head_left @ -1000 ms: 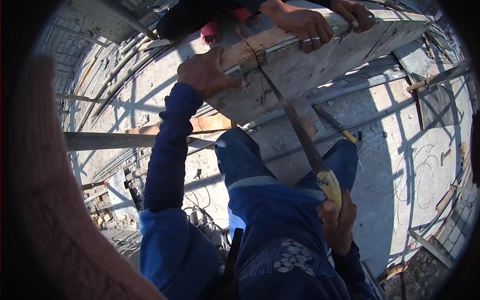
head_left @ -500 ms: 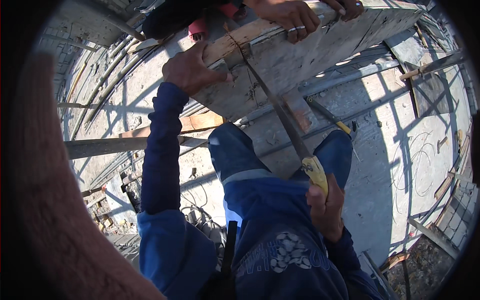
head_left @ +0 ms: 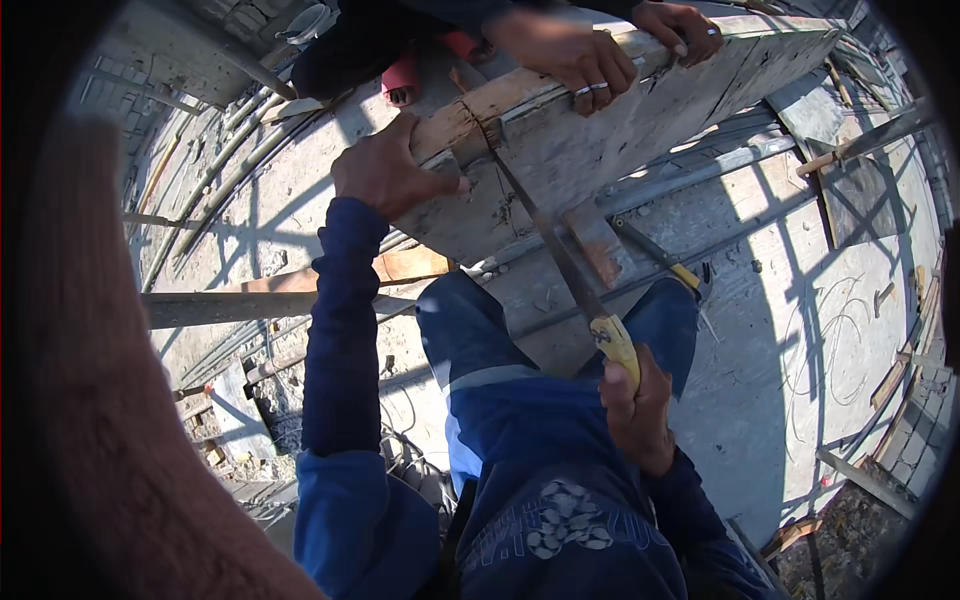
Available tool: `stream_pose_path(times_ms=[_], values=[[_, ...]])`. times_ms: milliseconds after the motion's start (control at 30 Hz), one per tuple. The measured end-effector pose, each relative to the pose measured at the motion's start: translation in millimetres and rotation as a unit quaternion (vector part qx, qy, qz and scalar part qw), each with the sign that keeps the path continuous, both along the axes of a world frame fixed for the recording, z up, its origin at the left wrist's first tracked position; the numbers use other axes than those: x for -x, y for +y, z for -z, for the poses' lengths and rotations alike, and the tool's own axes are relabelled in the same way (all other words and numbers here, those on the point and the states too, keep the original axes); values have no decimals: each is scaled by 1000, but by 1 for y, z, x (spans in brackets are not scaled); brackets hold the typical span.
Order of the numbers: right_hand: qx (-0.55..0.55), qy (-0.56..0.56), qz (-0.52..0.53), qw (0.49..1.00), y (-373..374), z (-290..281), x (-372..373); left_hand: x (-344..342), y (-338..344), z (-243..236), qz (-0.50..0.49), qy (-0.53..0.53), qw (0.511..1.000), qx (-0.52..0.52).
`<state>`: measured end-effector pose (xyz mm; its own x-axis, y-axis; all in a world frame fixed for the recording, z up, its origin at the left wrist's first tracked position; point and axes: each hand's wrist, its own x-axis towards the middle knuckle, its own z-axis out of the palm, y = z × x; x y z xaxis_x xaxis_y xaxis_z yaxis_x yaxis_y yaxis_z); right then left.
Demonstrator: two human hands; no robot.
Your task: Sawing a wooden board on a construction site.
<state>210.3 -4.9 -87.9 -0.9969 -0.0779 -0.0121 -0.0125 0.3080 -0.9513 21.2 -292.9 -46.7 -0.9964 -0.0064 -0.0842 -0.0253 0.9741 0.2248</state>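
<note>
Nearest to us, our right hand (head_left: pixel 637 408) is closed in a full fist around the yellow handle of a handsaw (head_left: pixel 560 265). Its long blade runs up and away from us to the edge of the plywood form board (head_left: pixel 620 140), where it meets the wood at a slant, an angle that lets the teeth bite across the edge rather than skate along it. Our blue-trousered knee (head_left: pixel 470 340) is raised under the work, perhaps to brace the board from below, though the contact itself is hidden.

Further out, our left hand (head_left: pixel 392 172) lies with fingers wrapped over the near end of the wooden batten (head_left: pixel 470 115) along the board's upper edge and thumb stretched toward the cut. It presses down just beside the blade, so the piece does not chatter.

Beyond that, a co-worker's hands (head_left: pixel 575 55) clamp the same edge on the far side of the blade, one wearing rings, which steadies the long free length. A hammer (head_left: pixel 665 260) lies on the concrete slab (head_left: pixel 830 330) under the board, near our knee. A red sandal (head_left: pixel 402 78) shows at the top, and steel reinforcing bars (head_left: pixel 215 170) run across the slab at the left.
</note>
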Motion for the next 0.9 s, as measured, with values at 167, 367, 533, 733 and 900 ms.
stream_pose_path(times_ms=[167,367,533,733,900], values=[[-57,98,-16,993,-63,17,98,9,-11,6,-20,14,1000,0],[-45,8,2,999,-4,-15,-9,6,-16,-4,3,-30,999,-23],[-46,119,-9,992,-65,31,85,0,-4,-4,-4,-16,1000,19],[-84,22,-33,996,-37,-13,51,8,-22,9,17,1,1000,-1],[2,36,14,999,-2,5,3,2,2,0,-18,-24,999,17]])
